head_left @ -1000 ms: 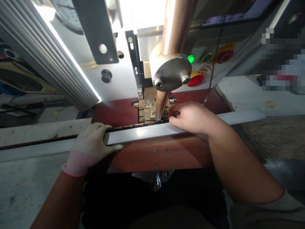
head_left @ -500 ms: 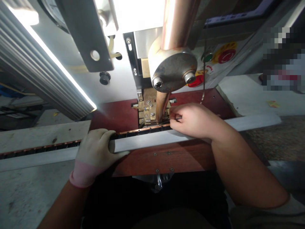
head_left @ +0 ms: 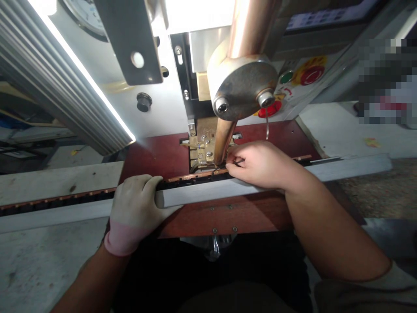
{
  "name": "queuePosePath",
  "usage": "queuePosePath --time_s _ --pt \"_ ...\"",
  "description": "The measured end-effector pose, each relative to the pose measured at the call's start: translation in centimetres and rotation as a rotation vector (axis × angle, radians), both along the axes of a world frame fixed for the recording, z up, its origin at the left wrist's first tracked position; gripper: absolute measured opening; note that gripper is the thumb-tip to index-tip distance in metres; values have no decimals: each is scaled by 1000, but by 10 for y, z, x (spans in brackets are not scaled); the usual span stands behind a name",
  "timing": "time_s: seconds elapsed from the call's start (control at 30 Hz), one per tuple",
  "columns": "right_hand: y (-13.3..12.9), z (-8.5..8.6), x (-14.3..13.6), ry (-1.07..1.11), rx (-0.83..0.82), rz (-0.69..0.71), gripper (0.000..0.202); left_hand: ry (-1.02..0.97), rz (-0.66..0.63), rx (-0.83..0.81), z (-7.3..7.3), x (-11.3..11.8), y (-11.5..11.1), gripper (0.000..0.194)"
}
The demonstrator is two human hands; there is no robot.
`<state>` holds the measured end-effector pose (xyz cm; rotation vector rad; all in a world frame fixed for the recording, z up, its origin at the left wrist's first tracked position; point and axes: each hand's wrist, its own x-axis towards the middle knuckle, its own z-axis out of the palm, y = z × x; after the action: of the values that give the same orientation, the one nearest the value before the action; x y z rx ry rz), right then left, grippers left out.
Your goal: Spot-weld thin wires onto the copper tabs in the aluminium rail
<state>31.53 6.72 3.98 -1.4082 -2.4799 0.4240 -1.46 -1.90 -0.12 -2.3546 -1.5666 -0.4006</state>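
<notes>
our bare right hand (head_left: pixel 259 164) pinches a thin dark stick (head_left: pixel 240 161) near the copper rod (head_left: pixel 225 140); our gloved left hand (head_left: pixel 137 206) clasps the long pale bar (head_left: pixel 198 191). bar lies across the red board (head_left: pixel 189 221), nearer us than the rod.

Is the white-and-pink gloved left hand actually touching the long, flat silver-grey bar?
Touching: the head view shows the gloved left hand clasping the silver-grey bar, fingers over its far side, thumb at its near side.
</notes>
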Motion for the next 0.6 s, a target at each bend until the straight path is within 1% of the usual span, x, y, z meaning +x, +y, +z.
queuePosePath --time_s 0.17,0.33,0.47,0.6 --pt "1 -3 0 -36 -2 -5 19 -9 -2 -19 3 1 0 66" --pt "0 -3 2 -25 -39 0 15 -21 -4 -31 4 3 1 59" --pt "-1 -1 3 -19 -80 -11 14 -17 4 -40 3 2 2 61" --pt "-1 0 3 -31 -54 -25 14 -11 1 -84 5 0 5 66"
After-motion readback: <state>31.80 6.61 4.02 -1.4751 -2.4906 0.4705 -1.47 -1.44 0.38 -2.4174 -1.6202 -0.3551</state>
